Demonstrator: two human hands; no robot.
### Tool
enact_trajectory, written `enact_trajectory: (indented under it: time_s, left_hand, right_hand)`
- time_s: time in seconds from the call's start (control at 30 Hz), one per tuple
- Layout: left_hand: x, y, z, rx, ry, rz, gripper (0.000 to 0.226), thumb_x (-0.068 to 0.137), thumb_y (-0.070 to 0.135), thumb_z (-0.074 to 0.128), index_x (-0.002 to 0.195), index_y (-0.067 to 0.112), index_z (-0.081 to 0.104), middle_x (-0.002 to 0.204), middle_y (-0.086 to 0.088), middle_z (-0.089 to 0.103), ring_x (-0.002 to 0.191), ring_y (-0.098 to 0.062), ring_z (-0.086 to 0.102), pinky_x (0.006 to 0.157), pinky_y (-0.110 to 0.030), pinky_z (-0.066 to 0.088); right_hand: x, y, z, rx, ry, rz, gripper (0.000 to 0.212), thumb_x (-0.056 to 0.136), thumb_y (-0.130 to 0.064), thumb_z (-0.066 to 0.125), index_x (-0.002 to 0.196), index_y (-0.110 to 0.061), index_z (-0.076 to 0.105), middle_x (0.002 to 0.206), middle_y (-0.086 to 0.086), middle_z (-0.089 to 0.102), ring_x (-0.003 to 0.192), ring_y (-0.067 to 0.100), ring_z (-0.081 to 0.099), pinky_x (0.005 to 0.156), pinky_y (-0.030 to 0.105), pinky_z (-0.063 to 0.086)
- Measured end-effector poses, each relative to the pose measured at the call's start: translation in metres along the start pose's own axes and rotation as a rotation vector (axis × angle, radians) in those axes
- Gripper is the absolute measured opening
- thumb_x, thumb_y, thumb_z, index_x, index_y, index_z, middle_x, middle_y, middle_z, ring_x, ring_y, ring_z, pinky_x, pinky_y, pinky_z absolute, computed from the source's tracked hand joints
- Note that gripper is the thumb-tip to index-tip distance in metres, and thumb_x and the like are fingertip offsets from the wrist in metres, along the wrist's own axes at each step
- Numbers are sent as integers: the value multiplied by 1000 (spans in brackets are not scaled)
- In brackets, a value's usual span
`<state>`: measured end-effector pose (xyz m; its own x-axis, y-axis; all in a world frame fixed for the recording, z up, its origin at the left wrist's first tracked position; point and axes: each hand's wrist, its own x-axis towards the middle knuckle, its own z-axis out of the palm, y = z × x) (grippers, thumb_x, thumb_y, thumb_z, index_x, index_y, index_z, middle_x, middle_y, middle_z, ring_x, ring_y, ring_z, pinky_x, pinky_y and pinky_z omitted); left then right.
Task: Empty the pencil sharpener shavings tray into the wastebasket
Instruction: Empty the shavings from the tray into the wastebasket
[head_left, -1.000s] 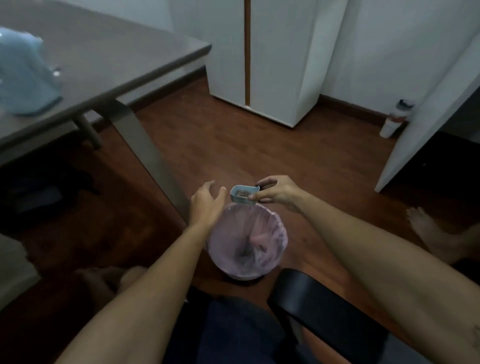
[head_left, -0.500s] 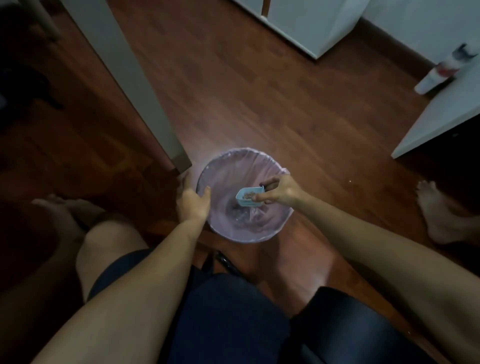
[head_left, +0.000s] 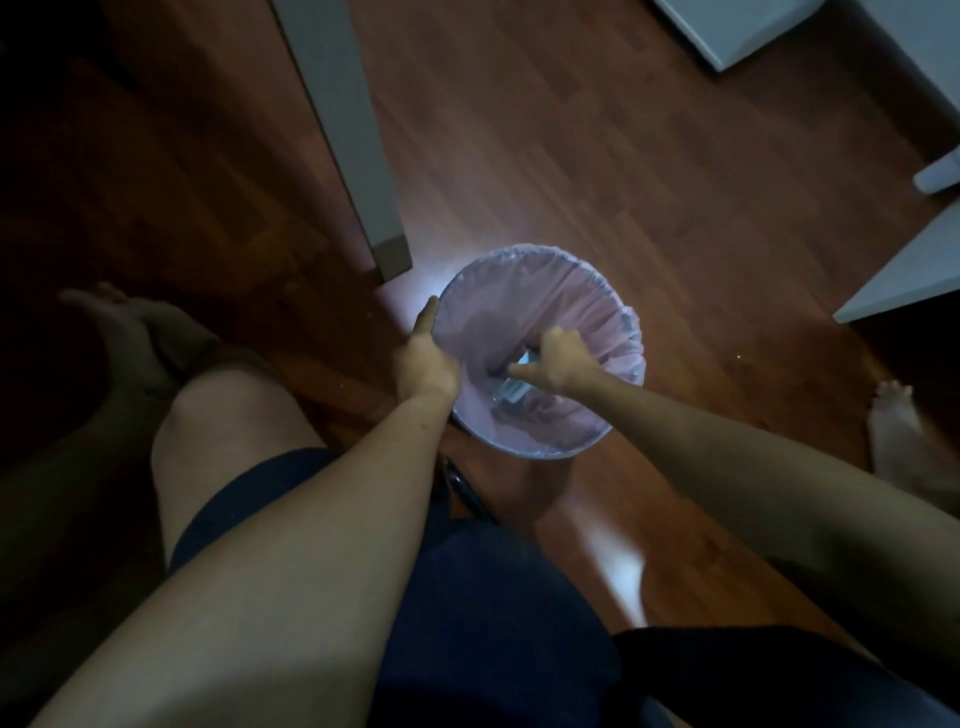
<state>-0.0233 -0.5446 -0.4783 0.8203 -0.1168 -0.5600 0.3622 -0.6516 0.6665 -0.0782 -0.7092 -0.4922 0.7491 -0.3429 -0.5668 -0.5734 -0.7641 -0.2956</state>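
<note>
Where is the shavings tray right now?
In the head view, right of centre: the shavings tray is gripped by the right hand inside the mouth of the pink-lined wastebasket, while the left hand holds the rim.

left hand (head_left: 423, 358) on wastebasket (head_left: 613, 317) rim | tray (head_left: 514, 389) inside | table leg (head_left: 358, 156) behind-left

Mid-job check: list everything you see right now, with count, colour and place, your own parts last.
wastebasket: one, pink liner, on the floor at centre.
tray: one, pale blue, down inside the wastebasket, mostly hidden by the right hand.
floor: red-brown wood, all around.
table leg: one, grey, upper centre, foot beside the wastebasket.
cabinet: one, white, top right.
panel: one, white, right edge.
bottle: one, white, right edge, cut off.
chair: black, bottom right.
left hand: on the wastebasket's left rim.
right hand: in the wastebasket, holding the tray.
legs and feet: bare, left and right edges.
</note>
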Motion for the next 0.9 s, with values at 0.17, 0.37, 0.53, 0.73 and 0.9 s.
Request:
enact_trajectory:
  time_s: [0.17,0.37,0.53,0.73,0.9]
  left_hand:
    - [0,0,0,-49,-1,-16,69,88,-5,36,146,32,38,139,-19,53,124,-37,53,103,-27,38]
    - [-3,3,1,-62,15,-40,68,90,-5,35,146,33,37,137,-21,52,122,-38,53,97,-25,40]
    - [-1,2,0,-15,26,-42,68,89,-4,37,146,32,37,135,-21,53,120,-39,55,102,-32,41]
    - [4,-2,4,-11,34,-17,68,89,-1,39,146,36,36,137,-20,53,121,-39,54,101,-35,44]
    - [4,7,2,60,-4,-42,67,89,25,53,150,33,26,141,-17,52,125,-39,51,100,-39,43]
  right_hand:
    - [11,-5,10,-71,-38,-15,55,88,-43,62,129,-5,62,131,16,63,121,31,55,102,39,45]
    - [20,-7,12,-137,-10,57,64,89,-51,57,127,0,60,130,22,58,116,36,56,97,40,48]
    - [23,-9,13,-141,7,71,66,90,-54,54,119,4,63,122,24,62,112,36,57,90,39,47]
    - [18,-12,9,-134,13,26,64,91,-54,55,113,5,67,116,23,68,114,35,56,92,42,47]
    - [9,-17,-12,-78,-18,5,60,90,-54,55,118,-3,69,118,16,71,111,30,63,94,41,51]
